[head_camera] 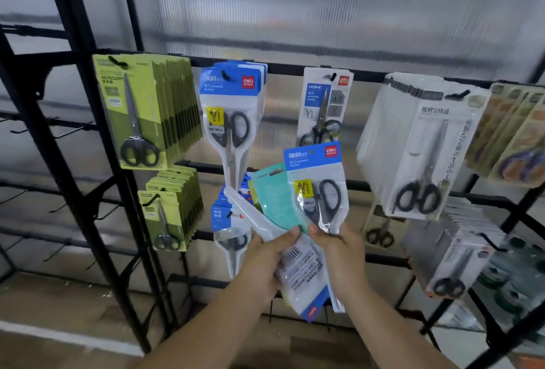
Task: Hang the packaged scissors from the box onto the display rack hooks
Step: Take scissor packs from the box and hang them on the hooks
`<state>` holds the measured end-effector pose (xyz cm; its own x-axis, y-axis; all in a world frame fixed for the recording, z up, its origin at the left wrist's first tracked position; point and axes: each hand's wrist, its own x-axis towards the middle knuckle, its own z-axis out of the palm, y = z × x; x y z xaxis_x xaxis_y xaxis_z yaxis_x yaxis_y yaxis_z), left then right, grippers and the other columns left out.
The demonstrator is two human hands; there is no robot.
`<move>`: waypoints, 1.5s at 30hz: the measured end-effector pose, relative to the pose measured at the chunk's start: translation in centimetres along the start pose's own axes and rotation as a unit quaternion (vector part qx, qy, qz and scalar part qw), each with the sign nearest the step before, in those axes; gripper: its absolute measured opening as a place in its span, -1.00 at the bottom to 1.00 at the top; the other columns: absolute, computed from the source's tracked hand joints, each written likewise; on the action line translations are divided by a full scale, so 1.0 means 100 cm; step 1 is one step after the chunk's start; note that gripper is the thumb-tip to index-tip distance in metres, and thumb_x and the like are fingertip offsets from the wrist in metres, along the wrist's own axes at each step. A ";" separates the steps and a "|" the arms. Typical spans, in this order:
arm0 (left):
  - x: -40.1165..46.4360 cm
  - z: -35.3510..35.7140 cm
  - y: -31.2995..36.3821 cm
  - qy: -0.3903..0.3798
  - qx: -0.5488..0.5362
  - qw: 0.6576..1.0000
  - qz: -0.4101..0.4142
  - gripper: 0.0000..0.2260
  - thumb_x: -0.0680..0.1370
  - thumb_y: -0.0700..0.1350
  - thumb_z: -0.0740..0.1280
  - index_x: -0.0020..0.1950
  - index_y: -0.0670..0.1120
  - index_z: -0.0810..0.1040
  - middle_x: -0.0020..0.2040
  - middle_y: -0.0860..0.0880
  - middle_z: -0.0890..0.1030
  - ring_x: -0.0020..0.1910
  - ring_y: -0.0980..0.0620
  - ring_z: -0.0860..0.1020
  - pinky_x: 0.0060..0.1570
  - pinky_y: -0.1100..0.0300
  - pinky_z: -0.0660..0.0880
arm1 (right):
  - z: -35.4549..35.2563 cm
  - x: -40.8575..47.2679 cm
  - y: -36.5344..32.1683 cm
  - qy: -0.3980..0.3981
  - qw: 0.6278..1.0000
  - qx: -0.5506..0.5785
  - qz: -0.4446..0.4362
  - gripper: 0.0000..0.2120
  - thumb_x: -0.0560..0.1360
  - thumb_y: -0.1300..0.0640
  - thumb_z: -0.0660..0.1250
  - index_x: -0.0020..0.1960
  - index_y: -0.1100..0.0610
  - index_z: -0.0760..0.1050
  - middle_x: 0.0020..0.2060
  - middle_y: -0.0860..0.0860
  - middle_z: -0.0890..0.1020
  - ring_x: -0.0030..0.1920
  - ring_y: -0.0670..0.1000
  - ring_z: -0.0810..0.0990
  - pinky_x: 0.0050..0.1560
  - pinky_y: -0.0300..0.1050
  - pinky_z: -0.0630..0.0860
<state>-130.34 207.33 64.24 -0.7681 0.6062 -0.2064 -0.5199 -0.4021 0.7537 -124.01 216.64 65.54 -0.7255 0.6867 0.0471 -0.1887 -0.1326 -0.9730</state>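
Leftmost, green-carded scissors (138,114) hang on the black display rack (73,79), with blue-headed packs (231,109) on the next hook. Centre, left hand (262,262) grips a fanned bundle of packs (298,268), barcode side showing. Right hand (342,256) pinches one upright blue-headed packaged scissors (317,188): clear pouch, black handles, yellow label.

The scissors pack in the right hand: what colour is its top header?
Blue, with a red logo square, on the scissors pack; head view.
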 end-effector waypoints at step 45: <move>-0.010 -0.212 0.092 0.079 0.034 0.996 -0.038 -0.75 0.46 -0.30 0.39 0.13 -0.20 0.55 0.00 -0.21 0.66 -0.11 -0.15 0.65 -0.05 -0.05 0.57 | 0.127 -0.047 0.118 0.111 0.968 -0.069 0.215 -0.79 0.50 0.05 0.35 -0.08 0.20 0.59 -0.18 0.16 0.64 -0.16 0.14 0.58 -0.11 -0.05 0.44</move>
<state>-142.29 188.44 58.20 -0.7801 0.5146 -0.3558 -0.5558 -0.3089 0.7718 -131.24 202.77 56.70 -0.5548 0.7271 -0.4044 0.2003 -0.3550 -0.9131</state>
